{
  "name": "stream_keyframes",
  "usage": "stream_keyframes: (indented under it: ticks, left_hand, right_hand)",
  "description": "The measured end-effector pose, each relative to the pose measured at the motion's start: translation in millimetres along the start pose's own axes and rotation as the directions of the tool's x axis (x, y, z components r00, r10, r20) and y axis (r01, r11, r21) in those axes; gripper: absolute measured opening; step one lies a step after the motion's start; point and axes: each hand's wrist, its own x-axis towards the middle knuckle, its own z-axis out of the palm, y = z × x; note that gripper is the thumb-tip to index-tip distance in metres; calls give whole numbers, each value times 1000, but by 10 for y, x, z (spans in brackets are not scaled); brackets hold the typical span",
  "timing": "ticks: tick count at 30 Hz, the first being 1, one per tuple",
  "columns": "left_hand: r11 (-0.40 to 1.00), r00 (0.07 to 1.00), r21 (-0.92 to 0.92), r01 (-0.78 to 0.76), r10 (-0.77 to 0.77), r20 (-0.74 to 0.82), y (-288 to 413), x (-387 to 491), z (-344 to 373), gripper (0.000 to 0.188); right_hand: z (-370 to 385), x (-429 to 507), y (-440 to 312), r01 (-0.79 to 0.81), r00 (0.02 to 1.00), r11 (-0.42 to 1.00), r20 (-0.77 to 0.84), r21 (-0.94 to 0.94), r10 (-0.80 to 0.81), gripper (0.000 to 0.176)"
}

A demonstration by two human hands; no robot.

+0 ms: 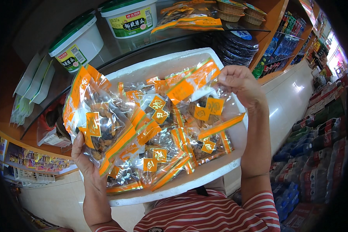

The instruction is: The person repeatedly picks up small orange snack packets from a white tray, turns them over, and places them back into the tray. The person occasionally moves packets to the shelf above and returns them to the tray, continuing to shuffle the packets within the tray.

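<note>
My left hand (84,159) grips the lower left side of a clear plastic bag of dried food (107,127) with orange bands, thumb on its front. That bag is tilted over the left end of a white foam box (208,176). On the right, my right hand (243,84) pinches the upper edge of a similar bag (206,107), which lies slanted on other packs. Several more orange-banded bags (159,159) overlap inside the box, some partly hidden. The dried pieces look brown and dark, possibly mushrooms.
Behind the box, a glass shelf carries two white tubs with green lids (133,21), orange-banded bags (188,23) and woven bowls (230,14). Dark round wrapped packs (237,46) are stacked below. White trays (36,78) stand at left. Shrink-wrapped bottles (316,171) line the right side.
</note>
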Motion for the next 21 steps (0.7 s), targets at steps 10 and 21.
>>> stream_keyframes:
  ticks: [10, 21]
  left_hand:
    - [997, 998, -59, 56, -54, 39, 26, 4, -2, 39]
    - [1000, 1000, -12, 18, -18, 7, 14, 35, -59, 38]
  right_hand:
    - [168, -12, 65, -258, 964, 964, 81, 72, 252, 6]
    - [-140, -562, 511, -413, 907, 892, -170, -183, 385, 9]
